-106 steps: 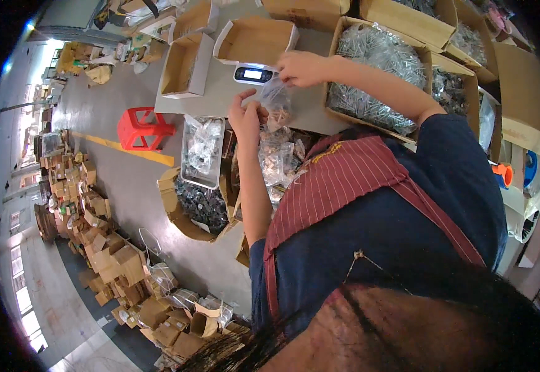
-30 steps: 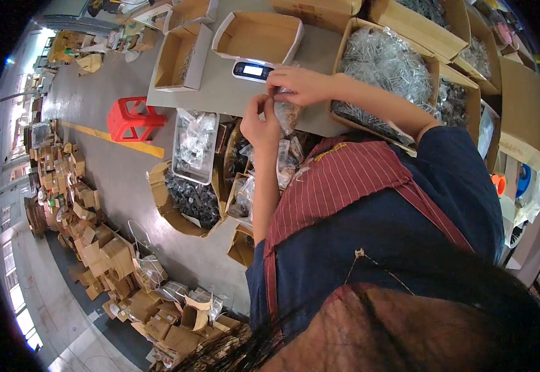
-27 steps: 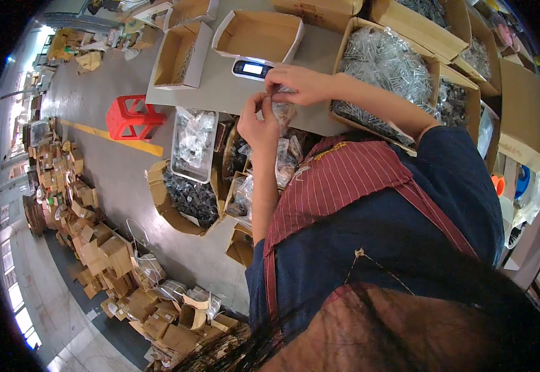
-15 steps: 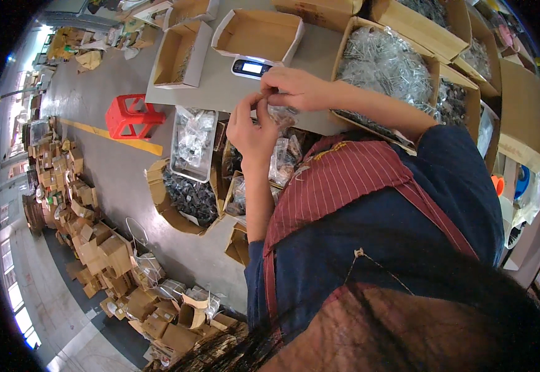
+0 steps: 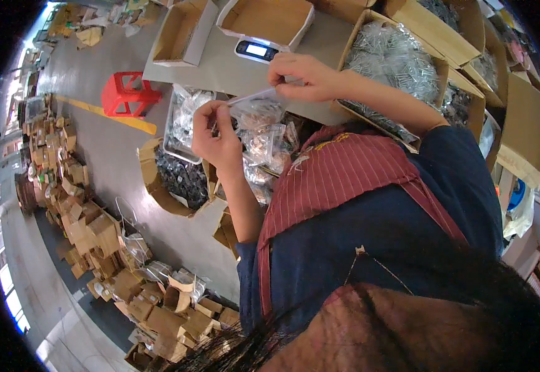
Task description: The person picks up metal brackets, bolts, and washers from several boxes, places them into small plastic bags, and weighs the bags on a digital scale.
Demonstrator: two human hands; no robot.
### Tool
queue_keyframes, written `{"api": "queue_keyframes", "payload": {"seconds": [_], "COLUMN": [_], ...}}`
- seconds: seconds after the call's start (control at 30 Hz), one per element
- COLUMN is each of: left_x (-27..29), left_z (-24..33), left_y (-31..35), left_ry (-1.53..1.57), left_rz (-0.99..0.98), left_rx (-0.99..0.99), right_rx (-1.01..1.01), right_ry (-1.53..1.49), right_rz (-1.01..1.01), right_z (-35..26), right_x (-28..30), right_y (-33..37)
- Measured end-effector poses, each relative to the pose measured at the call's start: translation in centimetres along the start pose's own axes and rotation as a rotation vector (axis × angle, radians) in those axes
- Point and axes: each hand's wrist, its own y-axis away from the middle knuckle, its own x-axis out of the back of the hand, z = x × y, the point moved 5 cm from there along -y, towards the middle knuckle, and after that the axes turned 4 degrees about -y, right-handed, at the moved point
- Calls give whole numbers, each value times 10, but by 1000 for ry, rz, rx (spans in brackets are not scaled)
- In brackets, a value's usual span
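A small clear zip bag (image 5: 258,110) is stretched between my two hands by its top edge. My left hand (image 5: 216,133) pinches one end of that edge, thumb against fingers. At the other end my right hand (image 5: 302,75) grips the bag, its fingers curled, close to the table's near edge. What the bag holds, if anything, I cannot tell, since more clear bags with copper-coloured parts (image 5: 263,142) show below and behind it. Just beyond my right hand lies a small digital scale (image 5: 256,51) with a lit screen, in front of an open cardboard tray (image 5: 268,22).
A metal tray of clear bags (image 5: 186,118) and a carton of black parts (image 5: 183,177) stand left of my left forearm. A box of clear bagged pieces (image 5: 394,59) sits at the right. On the floor are a red stool (image 5: 129,94) and piled cardboard boxes (image 5: 105,239).
My hands were close together near the scale. Now they are apart, the left one moved left and down, and the bag's top edge is drawn out between them.
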Motion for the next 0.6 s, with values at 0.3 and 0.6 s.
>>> {"api": "queue_keyframes", "payload": {"seconds": [0.3, 0.6], "left_x": [33, 75], "left_z": [-15, -63], "left_y": [13, 44], "left_ry": [-9, 138], "left_rz": [128, 143], "left_rx": [64, 314], "right_rx": [66, -262], "right_ry": [70, 222], "right_rz": [-30, -12], "right_z": [5, 40], "right_x": [-7, 32], "right_y": [0, 38]}}
